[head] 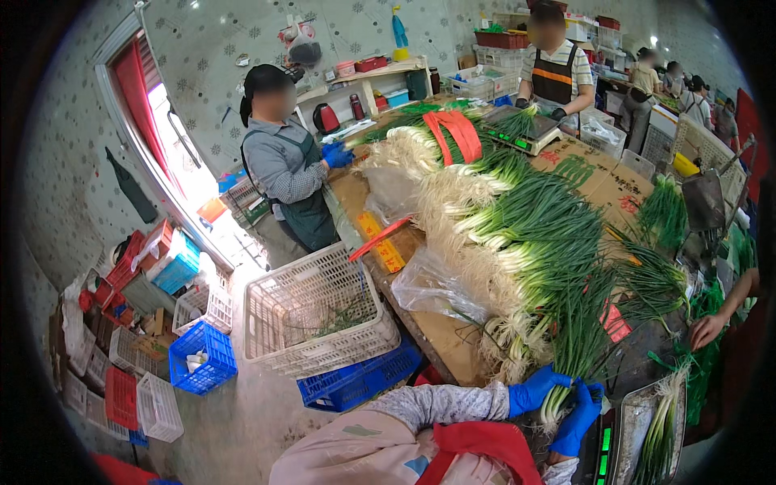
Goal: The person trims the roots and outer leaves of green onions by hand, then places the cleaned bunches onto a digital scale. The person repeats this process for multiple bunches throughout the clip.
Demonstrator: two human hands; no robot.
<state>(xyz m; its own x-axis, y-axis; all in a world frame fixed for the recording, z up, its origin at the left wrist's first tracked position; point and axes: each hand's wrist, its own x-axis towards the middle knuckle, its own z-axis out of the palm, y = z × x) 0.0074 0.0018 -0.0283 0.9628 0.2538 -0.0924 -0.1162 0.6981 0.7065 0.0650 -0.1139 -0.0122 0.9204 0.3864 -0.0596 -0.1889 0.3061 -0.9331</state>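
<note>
Blue gloves cover both of my hands at the table's near edge. My left hand (536, 391) is closed around the lower stalks of a bunch of green onions (553, 407), its roots pointing towards me. Against the other side of the same bunch is my right hand (579, 418), its fingers at the stalks. The leaves run away from me over a long heap of green onions (545, 224) with white bulbs and pale roots. Right of my hands, more green onions (658, 427) lie on the metal pan of a digital scale (627, 418) with a lit green display.
A white plastic crate (321, 351) stands left of the table above a blue crate (364, 379). Clear plastic bags (436, 285) and red strips (454, 136) lie by the heap. Co-workers stand at the far side; a bare hand (708, 330) reaches in at right, near green netting.
</note>
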